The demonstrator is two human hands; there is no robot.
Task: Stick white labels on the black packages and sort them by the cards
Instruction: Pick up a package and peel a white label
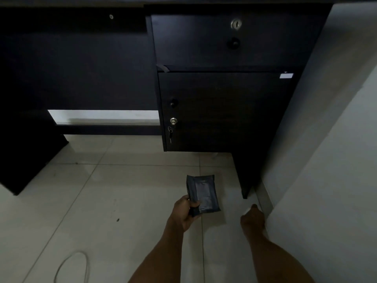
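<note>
1. a dark desk (224, 109) stands over pale floor tiles (102, 190); no cards show.
2. your left hand (184, 213) grasps a black package (202, 194) above the floor; it looks unlabelled, so sticking and sorting likely remain.
3. your right hand (253, 218) curls nearby; its grip i cannot tell.

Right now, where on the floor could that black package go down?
Bare tiles stretch left of the left hand, between the white cable and the dark desk, and ahead of the black package up to the cabinet door. The right is tight: the right hand sits close to the wall.
</note>
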